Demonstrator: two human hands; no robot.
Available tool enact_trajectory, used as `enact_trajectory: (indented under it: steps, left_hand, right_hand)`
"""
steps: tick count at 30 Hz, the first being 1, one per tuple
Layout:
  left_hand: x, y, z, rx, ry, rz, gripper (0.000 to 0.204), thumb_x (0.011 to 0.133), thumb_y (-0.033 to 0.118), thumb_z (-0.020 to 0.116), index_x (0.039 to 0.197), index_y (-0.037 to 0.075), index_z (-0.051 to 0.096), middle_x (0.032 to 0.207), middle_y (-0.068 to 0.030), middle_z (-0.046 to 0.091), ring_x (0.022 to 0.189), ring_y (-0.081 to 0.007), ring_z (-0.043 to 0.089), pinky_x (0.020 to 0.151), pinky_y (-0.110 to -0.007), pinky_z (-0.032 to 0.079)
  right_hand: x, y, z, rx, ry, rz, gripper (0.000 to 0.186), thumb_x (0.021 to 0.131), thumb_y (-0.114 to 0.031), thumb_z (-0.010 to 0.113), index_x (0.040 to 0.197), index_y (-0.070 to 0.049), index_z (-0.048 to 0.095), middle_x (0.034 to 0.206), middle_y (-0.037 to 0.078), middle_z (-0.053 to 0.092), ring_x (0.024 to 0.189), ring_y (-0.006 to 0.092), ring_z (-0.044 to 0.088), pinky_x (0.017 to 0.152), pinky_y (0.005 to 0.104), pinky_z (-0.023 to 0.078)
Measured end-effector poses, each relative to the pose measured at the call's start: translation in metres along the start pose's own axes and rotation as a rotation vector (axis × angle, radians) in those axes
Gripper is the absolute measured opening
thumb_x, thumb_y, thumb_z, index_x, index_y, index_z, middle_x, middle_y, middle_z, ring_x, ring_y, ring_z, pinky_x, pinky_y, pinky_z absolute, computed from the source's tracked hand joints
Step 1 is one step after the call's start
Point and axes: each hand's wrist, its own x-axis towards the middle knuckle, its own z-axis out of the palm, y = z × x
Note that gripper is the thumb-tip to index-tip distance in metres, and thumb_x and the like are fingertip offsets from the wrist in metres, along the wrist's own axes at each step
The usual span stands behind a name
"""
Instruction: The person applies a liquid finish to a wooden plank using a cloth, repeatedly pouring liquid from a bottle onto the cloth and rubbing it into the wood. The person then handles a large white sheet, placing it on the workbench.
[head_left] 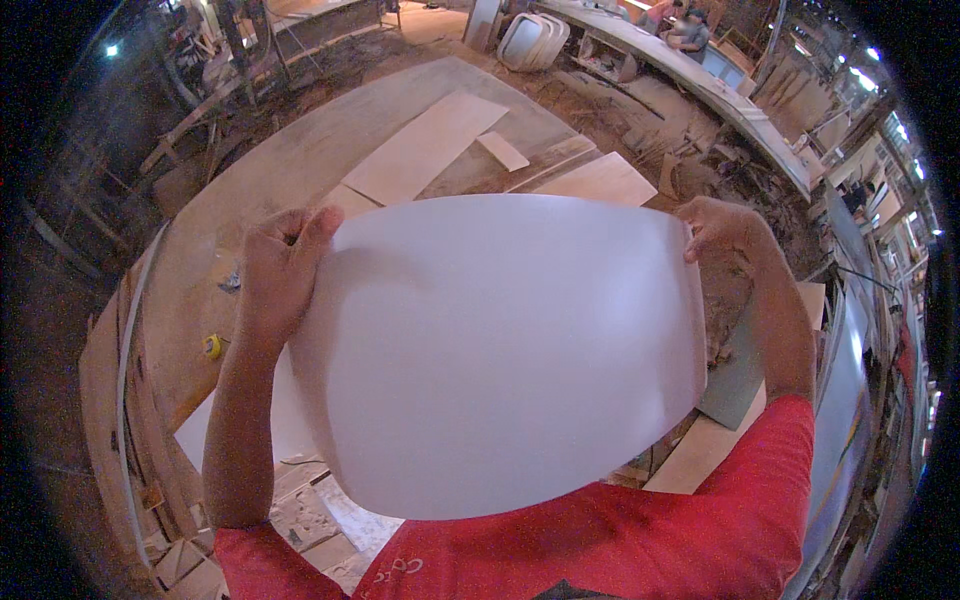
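Observation:
A large, thin white sheet (pixel 510 340) with a smooth, slightly glossy face is held up in front of my chest, bowing a little. My left hand (pixel 290 255) is closed on its upper left edge, thumb uppermost. At the upper right corner my right hand (pixel 722 232) pinches the opposite edge, fingertips partly hidden behind it. The sheet covers much of the worktable (pixel 240 190). Beyond its top edge lie a long pale wood board (pixel 425 150), a small wood piece (pixel 503 151) and another pale board (pixel 600 180).
A yellow tape measure (pixel 212 346) lies on the table left of my forearm. Wood strips (pixel 130 400) line the left side. Past the table, a long bench (pixel 690 70) runs along the right, with rounded frames (pixel 533 42) stacked beside it. A person (pixel 690 35) is at the far bench.

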Motion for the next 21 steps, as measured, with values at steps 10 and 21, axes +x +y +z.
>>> enact_trajectory:
  steps: [10, 21]
  left_hand:
    - [-0.01, -0.031, 0.056, 0.094, 0.014, 0.013, 0.061, 0.091, 0.053, 0.077, 0.064, 0.005, 0.051, 0.06, 0.001, 0.04, 0.061, -0.0106, 0.039, 0.054, -0.034, 0.034]
    - [-0.017, -0.052, 0.134, 0.403, 0.224, -0.182, 0.071, 0.092, 0.065, 0.069, 0.07, -0.002, 0.063, 0.06, -0.0177, 0.057, 0.057, -0.0219, 0.051, 0.058, -0.044, 0.044]
  right_hand:
    - [-0.034, -0.031, -0.091, -0.411, 0.372, -0.237, 0.059, 0.05, -0.037, 0.098, 0.088, 0.001, 0.074, 0.078, 0.002, 0.07, 0.081, 0.0145, 0.064, 0.082, 0.0361, 0.05]
    - [-0.024, -0.076, -0.182, -0.819, 0.536, -0.269, 0.083, 0.047, -0.039, 0.101, 0.112, 0.0, 0.067, 0.107, 0.01, 0.064, 0.099, 0.0267, 0.063, 0.092, 0.039, 0.05]
